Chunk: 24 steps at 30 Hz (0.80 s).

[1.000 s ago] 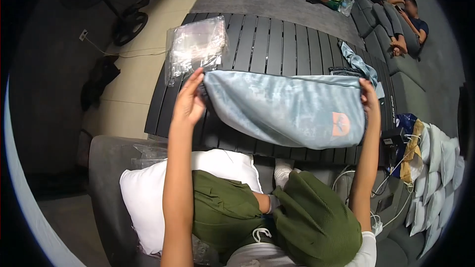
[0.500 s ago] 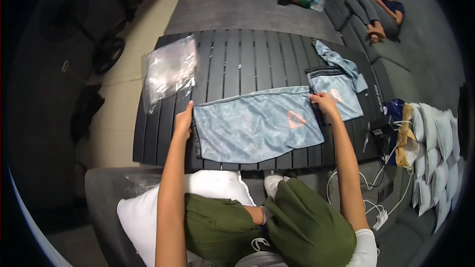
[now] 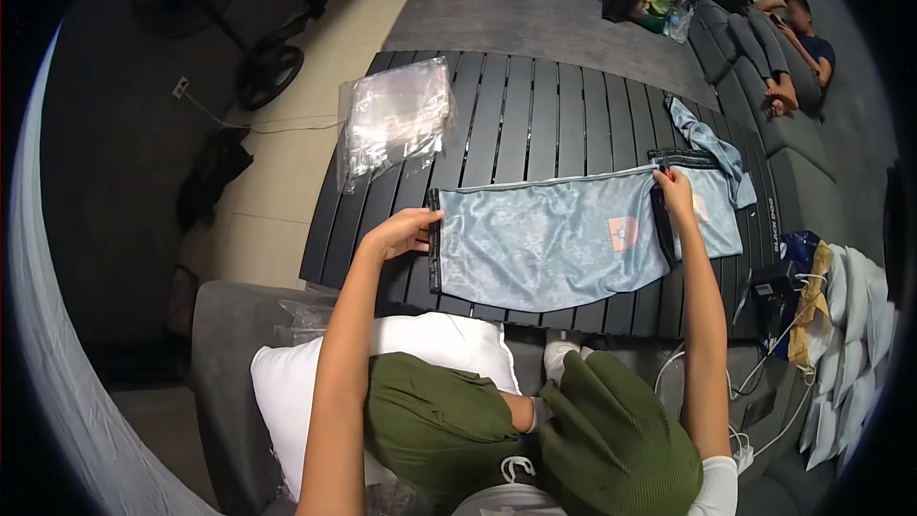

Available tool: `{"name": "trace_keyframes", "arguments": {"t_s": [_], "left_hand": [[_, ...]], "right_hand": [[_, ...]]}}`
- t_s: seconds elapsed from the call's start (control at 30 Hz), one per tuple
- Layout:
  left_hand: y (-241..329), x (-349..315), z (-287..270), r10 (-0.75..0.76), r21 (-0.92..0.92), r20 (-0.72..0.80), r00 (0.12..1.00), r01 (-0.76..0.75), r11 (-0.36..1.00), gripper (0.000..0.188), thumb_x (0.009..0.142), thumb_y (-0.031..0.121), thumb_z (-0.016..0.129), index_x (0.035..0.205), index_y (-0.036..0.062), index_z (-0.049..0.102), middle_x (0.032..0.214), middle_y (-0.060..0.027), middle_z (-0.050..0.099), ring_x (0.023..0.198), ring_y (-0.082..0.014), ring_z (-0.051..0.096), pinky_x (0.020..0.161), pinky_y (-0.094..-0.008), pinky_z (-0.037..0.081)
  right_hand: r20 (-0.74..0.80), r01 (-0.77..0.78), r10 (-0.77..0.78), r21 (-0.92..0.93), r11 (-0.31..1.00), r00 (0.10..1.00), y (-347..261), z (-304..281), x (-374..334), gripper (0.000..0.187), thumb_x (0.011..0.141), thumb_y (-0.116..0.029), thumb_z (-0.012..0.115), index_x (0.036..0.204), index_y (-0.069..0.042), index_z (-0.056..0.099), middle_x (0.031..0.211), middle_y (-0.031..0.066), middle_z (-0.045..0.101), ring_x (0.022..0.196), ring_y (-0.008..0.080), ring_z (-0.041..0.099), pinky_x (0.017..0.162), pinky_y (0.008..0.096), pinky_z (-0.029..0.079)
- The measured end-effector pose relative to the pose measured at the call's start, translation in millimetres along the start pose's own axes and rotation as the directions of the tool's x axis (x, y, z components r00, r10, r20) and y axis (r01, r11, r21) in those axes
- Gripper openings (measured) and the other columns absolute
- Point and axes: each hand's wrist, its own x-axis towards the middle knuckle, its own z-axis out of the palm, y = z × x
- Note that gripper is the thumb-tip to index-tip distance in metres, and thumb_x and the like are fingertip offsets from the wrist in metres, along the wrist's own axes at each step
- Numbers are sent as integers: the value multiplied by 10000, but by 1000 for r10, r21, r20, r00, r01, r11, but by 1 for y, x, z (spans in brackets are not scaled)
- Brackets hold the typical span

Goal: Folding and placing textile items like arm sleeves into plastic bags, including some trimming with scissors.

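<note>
A light blue sports shirt point(image 3: 544, 239) with dark trim and a small orange badge lies spread flat on the black slatted table point(image 3: 535, 105). My left hand point(image 3: 406, 229) pinches its left dark edge against the table. My right hand point(image 3: 673, 189) holds the shirt's right dark edge, where it overlaps another light blue garment point(image 3: 712, 186) lying to the right.
A stack of clear plastic bags point(image 3: 394, 119) sits at the table's far left. A white pillow point(image 3: 449, 344) rests by my green-clad knees. White packets point(image 3: 860, 325) and cables lie at the right. A person sits on a grey sofa point(image 3: 764, 48) at the back right.
The shirt was held up in the air, then lowered and spread flat on the table. Both hands moved down with it and now press its two ends.
</note>
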Motion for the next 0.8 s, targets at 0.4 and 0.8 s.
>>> {"name": "trace_keyframes", "arguments": {"t_s": [0.4, 0.8], "left_hand": [[-18, 41, 3, 53, -320, -271, 961, -142, 937, 348, 891, 415, 479, 902, 83, 583, 728, -4, 584, 583, -104, 536, 509, -278, 428], [-16, 23, 7, 54, -301, -236, 970, -126, 945, 254, 890, 288, 515, 1003, 69, 576, 877, -24, 604, 709, -129, 550, 650, -270, 455]], "right_hand": [[233, -271, 208, 286, 919, 950, -36, 18, -13, 187, 776, -231, 640, 698, -92, 543, 466, -52, 372, 322, 68, 311, 304, 249, 210], [-222, 69, -38, 134, 989, 974, 10, 8, -1, 240, 811, -269, 615, 700, -62, 564, 550, -17, 491, 402, 61, 376, 375, 237, 270]]}}
